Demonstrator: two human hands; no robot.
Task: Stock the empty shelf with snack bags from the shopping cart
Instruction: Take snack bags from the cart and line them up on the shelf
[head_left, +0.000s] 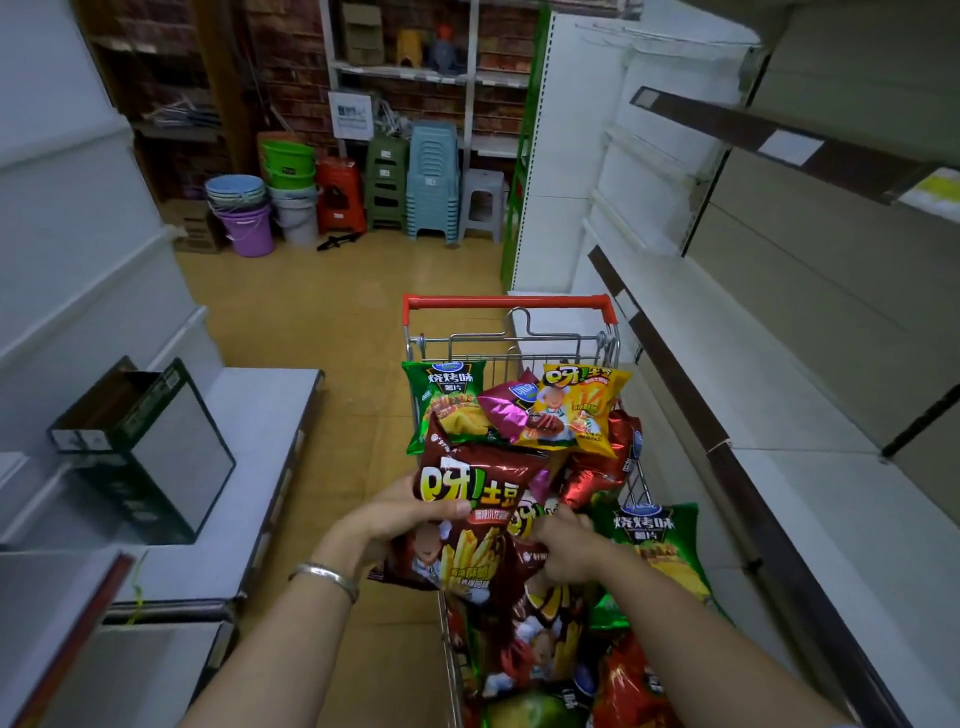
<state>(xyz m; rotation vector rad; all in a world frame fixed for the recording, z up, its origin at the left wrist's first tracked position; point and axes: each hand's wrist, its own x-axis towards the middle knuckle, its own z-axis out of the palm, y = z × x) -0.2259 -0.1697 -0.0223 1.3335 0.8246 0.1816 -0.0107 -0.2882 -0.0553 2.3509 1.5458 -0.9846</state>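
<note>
A shopping cart (506, 302) with a red handle stands in front of me, heaped with snack bags in green (449, 402), yellow (582, 408), purple and red. My left hand (410, 512) grips a dark brown snack bag (475, 519) by its left edge, lifted just above the pile. My right hand (563, 543) pinches a second brown bag (545, 613) lying under the first. The empty white shelf (779, 395) runs along the right, beside the cart.
A low white shelf (249, 441) on the left carries a dark green open carton (150, 452). Stacked plastic stools (431, 182) and buckets (244, 208) stand against the brick back wall. Tan floor lies open between the shelves.
</note>
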